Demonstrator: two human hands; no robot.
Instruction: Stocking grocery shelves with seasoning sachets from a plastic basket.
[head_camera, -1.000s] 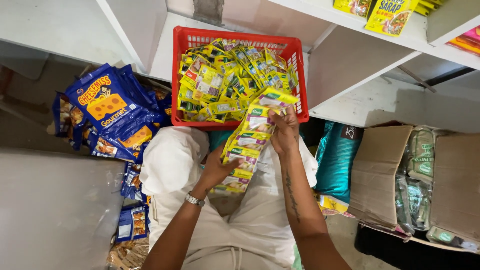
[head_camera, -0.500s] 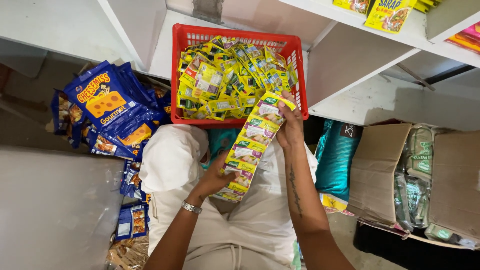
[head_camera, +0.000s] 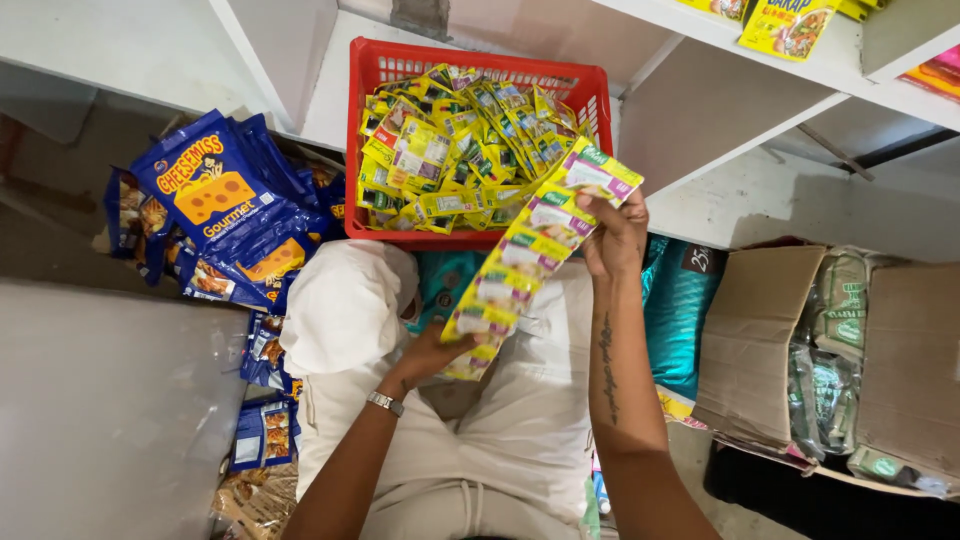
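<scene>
Long yellow-green strip of joined foil sachets (head_camera: 530, 260), stretched taut between left hand (head_camera: 432, 352) and right hand (head_camera: 612, 232), fingers pinched on both ends (not yet binned), just before the well-filled red plastic basket (head_camera: 375, 150).

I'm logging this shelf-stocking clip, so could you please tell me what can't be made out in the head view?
- Bottom of the red basket: buried under yellow sachets.
- Lower end of the sachet strip: covered by the left hand.
- Right hand palm: faces away, behind the strip.
- Cardboard box: its contents are wrapped in plastic, and its right side runs off the frame edge.
- Blue snack bags: the lower ones overlap.
</scene>
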